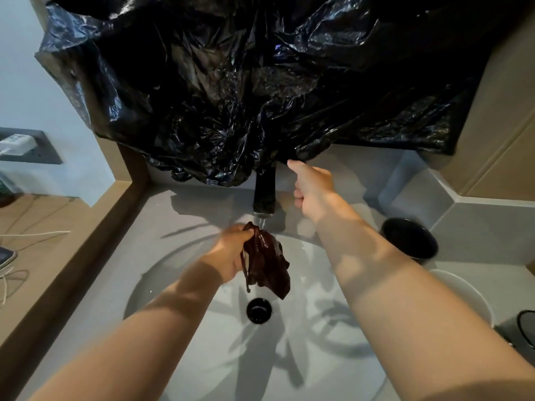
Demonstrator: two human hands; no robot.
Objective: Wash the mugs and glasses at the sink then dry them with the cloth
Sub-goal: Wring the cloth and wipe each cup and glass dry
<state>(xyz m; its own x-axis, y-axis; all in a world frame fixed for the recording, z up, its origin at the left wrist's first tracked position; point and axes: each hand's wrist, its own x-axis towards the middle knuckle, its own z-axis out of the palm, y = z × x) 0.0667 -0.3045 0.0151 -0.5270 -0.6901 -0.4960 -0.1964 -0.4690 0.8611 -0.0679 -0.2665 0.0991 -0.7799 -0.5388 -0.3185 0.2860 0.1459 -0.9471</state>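
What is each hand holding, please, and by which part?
The left hand grips the brown cloth by its upper end; whether the right hand holds anything cannot be told.

Glossy crinkled black plastic sheet (231, 82), wet dark cloth (267, 264), smooth matt grey sink (179, 273), glossy black mug (409, 238)

Upper faucet (264, 195) lost beneath black plastic sheet (231, 82), upper centre; contact point of right hand (312, 186), centre, out of sight under the sheet's edge. Fingertips of left hand (228, 253) buried in dark cloth (269, 264). White dish (463, 293) and black mug (411, 241), right, partly behind right forearm (376, 256). Phone (5, 256) and charger (16, 144) cropped at left edge; wiry dark object (525, 328) at right edge cropped, unidentifiable. That forearm and left forearm (144, 337) cropped at bottom edge.
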